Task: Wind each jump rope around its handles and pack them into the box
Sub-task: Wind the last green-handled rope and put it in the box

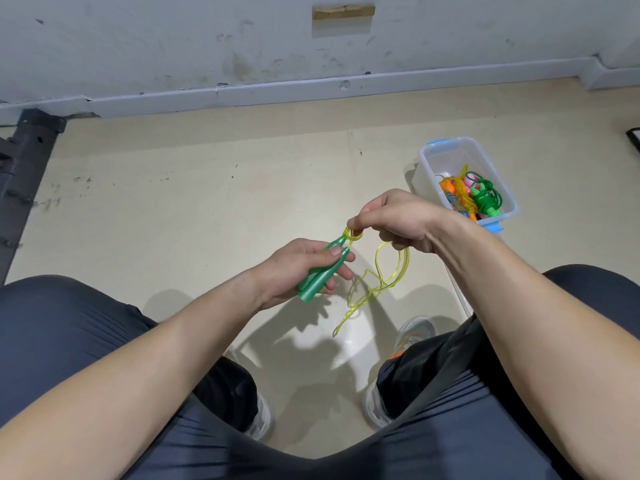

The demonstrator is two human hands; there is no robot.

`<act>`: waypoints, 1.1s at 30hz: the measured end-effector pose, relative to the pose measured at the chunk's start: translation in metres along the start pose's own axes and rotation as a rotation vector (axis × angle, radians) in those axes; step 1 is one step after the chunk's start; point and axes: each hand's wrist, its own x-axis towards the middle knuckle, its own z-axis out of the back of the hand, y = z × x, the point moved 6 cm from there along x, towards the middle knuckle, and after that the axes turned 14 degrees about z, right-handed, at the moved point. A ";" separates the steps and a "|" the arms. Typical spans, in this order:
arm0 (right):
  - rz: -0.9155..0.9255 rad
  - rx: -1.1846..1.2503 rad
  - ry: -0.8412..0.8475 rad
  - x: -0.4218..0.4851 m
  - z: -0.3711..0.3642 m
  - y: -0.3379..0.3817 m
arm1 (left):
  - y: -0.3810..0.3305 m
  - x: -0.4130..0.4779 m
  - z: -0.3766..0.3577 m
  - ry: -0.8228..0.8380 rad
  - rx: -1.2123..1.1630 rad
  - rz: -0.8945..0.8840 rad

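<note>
Jump rope handles [313,287], green and paired side by side, sat in the left hand [291,268], whose fingers curled round them, likely as a steady core for winding. Just to the right, the right hand [394,220] pinched the yellow cord [379,275] at the handle tips, its slack hanging in loops below. Farther right, the box [427,164] stood open on the floor within reach, holding wound ropes [485,197].

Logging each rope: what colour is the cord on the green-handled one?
Translucent yellow. The cord shows best in the head view, looping down from the right hand.
</note>
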 end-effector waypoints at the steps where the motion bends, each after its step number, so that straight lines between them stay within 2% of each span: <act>1: -0.013 0.010 -0.019 0.000 0.002 -0.002 | 0.001 -0.001 0.002 -0.012 0.044 -0.001; 3: -0.039 0.022 -0.056 0.000 0.006 -0.003 | 0.002 -0.001 0.002 -0.024 0.128 -0.006; 10: -0.094 0.187 -0.088 0.000 0.006 -0.008 | -0.004 -0.007 0.003 0.008 0.082 -0.015; 13: -0.134 0.253 -0.135 0.001 0.001 -0.014 | -0.008 -0.006 0.007 -0.047 0.189 -0.054; 19: -0.169 0.305 -0.055 0.003 -0.009 -0.018 | -0.008 -0.004 0.005 -0.123 0.384 -0.095; 22: -0.115 0.272 -0.029 0.005 -0.008 -0.015 | -0.010 -0.005 0.008 -0.148 0.349 -0.129; 27: -0.022 0.190 0.145 0.004 -0.009 -0.011 | -0.010 -0.007 0.010 -0.154 0.337 -0.149; 33: -0.069 0.275 0.107 0.001 -0.008 -0.013 | 0.001 -0.001 0.005 -0.070 0.168 -0.085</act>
